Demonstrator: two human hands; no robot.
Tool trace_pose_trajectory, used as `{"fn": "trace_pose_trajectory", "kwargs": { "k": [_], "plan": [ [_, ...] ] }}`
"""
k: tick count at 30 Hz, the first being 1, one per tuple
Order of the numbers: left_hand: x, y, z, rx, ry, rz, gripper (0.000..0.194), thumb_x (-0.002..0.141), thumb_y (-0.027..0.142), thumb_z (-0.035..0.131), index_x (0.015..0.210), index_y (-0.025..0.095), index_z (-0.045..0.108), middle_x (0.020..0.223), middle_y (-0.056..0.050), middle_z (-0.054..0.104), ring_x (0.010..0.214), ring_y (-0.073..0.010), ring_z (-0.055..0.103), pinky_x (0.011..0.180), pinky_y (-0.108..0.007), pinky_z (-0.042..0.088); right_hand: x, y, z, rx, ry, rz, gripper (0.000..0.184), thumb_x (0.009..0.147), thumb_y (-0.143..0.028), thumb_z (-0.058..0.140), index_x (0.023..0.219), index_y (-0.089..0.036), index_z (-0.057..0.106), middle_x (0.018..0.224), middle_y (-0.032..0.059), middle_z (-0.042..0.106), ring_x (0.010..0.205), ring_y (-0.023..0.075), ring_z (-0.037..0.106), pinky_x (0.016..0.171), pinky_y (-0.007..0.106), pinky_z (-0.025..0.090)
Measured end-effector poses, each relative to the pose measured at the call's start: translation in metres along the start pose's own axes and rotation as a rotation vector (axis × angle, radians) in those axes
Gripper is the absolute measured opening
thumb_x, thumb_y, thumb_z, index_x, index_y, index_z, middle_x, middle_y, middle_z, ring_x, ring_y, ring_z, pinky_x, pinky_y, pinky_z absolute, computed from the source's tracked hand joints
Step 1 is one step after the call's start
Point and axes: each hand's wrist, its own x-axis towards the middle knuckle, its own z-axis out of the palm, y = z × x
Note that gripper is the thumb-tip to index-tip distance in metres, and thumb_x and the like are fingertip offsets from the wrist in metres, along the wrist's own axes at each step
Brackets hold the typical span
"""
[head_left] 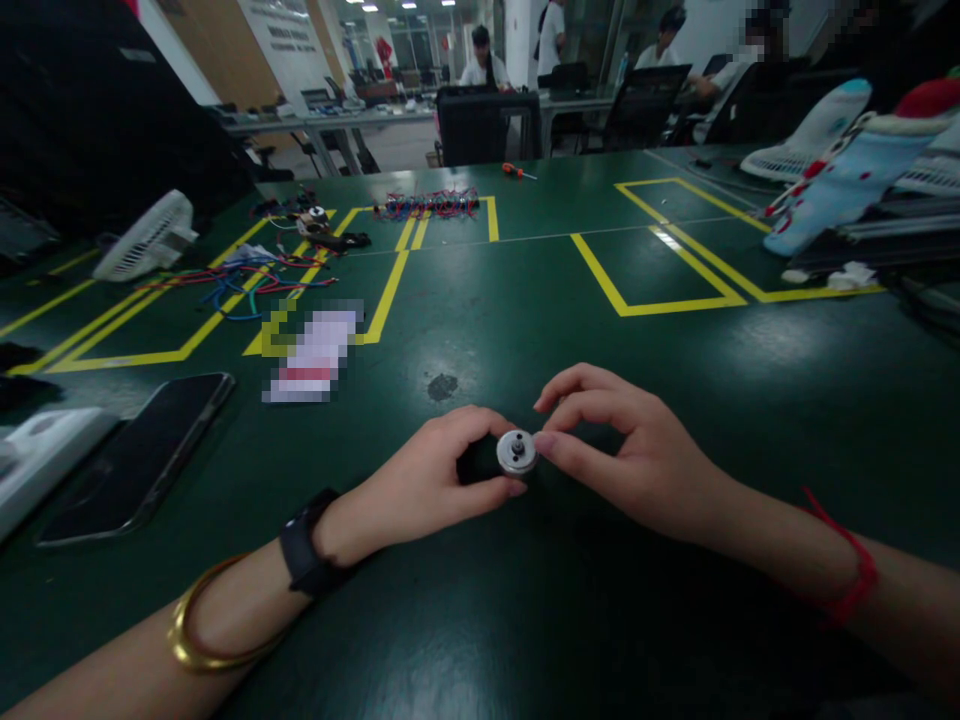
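A small round silver motor, its short toothed shaft and two dark holes facing up, sits between the thumb and index finger of my left hand. That hand is closed around it, low over the green table. My right hand is just to the right with curved, parted fingers. Its thumb tip is at the motor's right rim; whether it touches cannot be made out. Nothing shows between the right fingers. The motor's underside is hidden.
A phone and a white device lie left. Ahead are a blurred pale packet, loose wires, a bundle of wired parts and a screwdriver. A blue bottle-like object stands right. People sit beyond.
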Motion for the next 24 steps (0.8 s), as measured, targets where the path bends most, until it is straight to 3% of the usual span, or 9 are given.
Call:
{"fn": "trace_pose_trajectory", "kwargs": {
  "k": [6, 8, 11, 24],
  "plan": [
    [0.001, 0.001, -0.001, -0.035, -0.007, 0.006, 0.028, 0.083, 0.032, 0.068, 0.107, 0.020, 0.059, 0.106, -0.004, 0.064, 0.096, -0.0202, 0.060, 0.086, -0.031, 0.047, 0.001, 0.032, -0.017, 0.181, 0.094, 0.223, 0.019, 0.086, -0.038, 0.062, 0.079, -0.021, 0.068, 0.080, 0.0016, 0.063, 0.075, 0.0164, 0.058, 0.068, 0.030, 0.044],
    [0.000, 0.001, -0.002, -0.036, -0.008, 0.003, 0.028, 0.083, 0.030, 0.068, 0.108, 0.020, 0.059, 0.107, -0.004, 0.064, 0.096, -0.0196, 0.060, 0.086, -0.031, 0.047, 0.002, 0.048, -0.020, 0.280, 0.172, 0.351, 0.021, 0.084, -0.040, 0.064, 0.079, -0.021, 0.069, 0.071, 0.0003, 0.063, 0.068, 0.0150, 0.056, 0.064, 0.029, 0.044],
    [0.000, 0.000, -0.001, -0.042, -0.007, -0.002, 0.029, 0.083, 0.030, 0.069, 0.108, 0.021, 0.059, 0.107, -0.003, 0.064, 0.097, -0.0183, 0.060, 0.086, -0.030, 0.046, 0.004, 0.063, -0.021, 0.485, 0.280, 0.455, 0.022, 0.080, -0.041, 0.068, 0.077, -0.019, 0.070, 0.074, 0.0018, 0.066, 0.067, 0.0143, 0.058, 0.064, 0.029, 0.046],
    [0.000, 0.000, -0.001, -0.056, -0.008, 0.000, 0.028, 0.083, 0.030, 0.069, 0.108, 0.020, 0.059, 0.107, -0.004, 0.064, 0.096, -0.0194, 0.060, 0.086, -0.031, 0.047, 0.005, 0.061, -0.023, 0.649, 0.324, 0.537, 0.020, 0.077, -0.038, 0.071, 0.076, -0.019, 0.069, 0.076, 0.0026, 0.065, 0.068, 0.0145, 0.058, 0.064, 0.030, 0.048]
  ]
}}
